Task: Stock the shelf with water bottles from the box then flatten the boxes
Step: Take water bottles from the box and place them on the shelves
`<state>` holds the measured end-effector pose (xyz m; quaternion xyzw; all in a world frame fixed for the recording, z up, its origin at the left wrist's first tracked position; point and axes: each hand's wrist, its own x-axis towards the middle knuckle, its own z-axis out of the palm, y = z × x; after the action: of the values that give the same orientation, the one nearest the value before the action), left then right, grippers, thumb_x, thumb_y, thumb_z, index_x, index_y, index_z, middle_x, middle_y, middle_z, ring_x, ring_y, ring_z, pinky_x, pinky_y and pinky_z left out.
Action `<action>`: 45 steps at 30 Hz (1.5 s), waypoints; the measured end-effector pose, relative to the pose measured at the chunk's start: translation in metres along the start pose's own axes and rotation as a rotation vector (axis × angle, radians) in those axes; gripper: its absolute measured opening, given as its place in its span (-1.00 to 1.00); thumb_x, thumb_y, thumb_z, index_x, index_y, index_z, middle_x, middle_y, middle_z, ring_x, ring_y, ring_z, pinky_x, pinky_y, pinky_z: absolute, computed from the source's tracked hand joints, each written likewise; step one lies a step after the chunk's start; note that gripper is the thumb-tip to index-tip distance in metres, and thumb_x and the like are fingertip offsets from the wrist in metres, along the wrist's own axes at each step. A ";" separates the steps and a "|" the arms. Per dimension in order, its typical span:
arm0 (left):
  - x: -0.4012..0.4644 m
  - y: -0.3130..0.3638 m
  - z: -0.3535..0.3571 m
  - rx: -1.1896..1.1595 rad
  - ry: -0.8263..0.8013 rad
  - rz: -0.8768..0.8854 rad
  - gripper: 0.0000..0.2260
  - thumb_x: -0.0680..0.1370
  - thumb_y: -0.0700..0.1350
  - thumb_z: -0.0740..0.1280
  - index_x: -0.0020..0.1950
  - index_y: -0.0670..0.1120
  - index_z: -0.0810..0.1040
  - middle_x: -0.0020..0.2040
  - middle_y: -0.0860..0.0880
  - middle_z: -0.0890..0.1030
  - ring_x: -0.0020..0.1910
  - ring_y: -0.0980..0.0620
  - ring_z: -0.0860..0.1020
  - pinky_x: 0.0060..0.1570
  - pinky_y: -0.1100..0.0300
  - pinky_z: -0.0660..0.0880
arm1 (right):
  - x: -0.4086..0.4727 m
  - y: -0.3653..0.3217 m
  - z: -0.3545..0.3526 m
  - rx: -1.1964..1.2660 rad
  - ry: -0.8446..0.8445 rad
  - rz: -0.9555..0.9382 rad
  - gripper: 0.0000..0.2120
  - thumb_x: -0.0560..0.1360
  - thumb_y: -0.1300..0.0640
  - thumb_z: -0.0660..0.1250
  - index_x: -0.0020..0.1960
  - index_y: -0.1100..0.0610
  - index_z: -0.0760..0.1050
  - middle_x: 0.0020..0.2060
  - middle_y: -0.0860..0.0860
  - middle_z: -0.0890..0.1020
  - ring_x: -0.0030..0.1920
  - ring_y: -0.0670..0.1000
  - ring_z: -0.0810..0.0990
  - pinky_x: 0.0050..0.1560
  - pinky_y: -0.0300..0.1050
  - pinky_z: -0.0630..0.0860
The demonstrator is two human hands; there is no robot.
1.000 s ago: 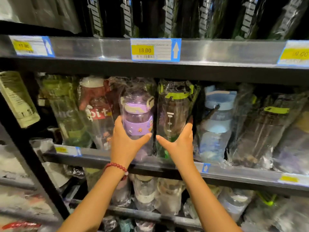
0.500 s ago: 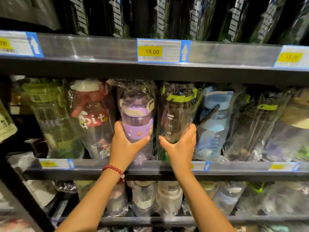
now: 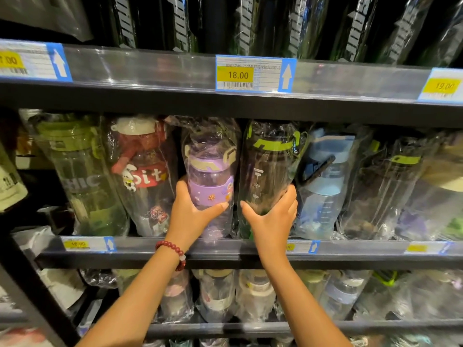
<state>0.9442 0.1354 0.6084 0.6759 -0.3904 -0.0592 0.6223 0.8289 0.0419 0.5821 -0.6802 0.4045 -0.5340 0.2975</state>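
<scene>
Bottles stand upright in clear wrappers along the middle shelf [image 3: 225, 246], long axes vertical, and the two that matter sit side by side near the middle of its front edge. The left hand [image 3: 191, 216] grips the purple bottle [image 3: 210, 176] low on its body, thumb stretched across the front and fingers curled round the left flank. The right hand [image 3: 271, 221] mirrors it on the dark bottle with the green lid band [image 3: 270, 166], thumb in front, fingers wrapped round the right side. Each bottle lies straight ahead of and above its own palm, so each hand is nearest its own bottle, and the thumbs nearly meet in the narrow gap between them. Judging by this, the step is seating or squaring these two in the row. Room is tight: a red-capped bottle [image 3: 142, 169] presses close on the left, a blue-lidded bottle [image 3: 325, 176] leans close on the right, and the upper shelf rail [image 3: 150, 71] with its 18.00 price tag [image 3: 253, 74] hangs just over the lids. The slick wrap looks likely to slip. No box is in view.
</scene>
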 end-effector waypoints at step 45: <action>-0.042 0.002 -0.089 0.094 0.616 0.224 -0.77 0.44 -0.03 0.40 0.06 0.07 0.48 0.03 0.02 0.53 -0.06 0.06 0.57 -0.08 0.06 0.58 | -0.078 -0.071 0.040 0.294 -0.270 -0.511 -0.59 0.48 0.13 0.22 0.32 0.13 0.31 0.20 -0.01 0.41 0.25 -0.05 0.39 0.32 -0.27 0.29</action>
<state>0.9651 0.2311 0.6123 0.6427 -0.2578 0.2349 0.6821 0.8757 0.1438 0.5931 -0.7743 0.0961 -0.5489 0.2999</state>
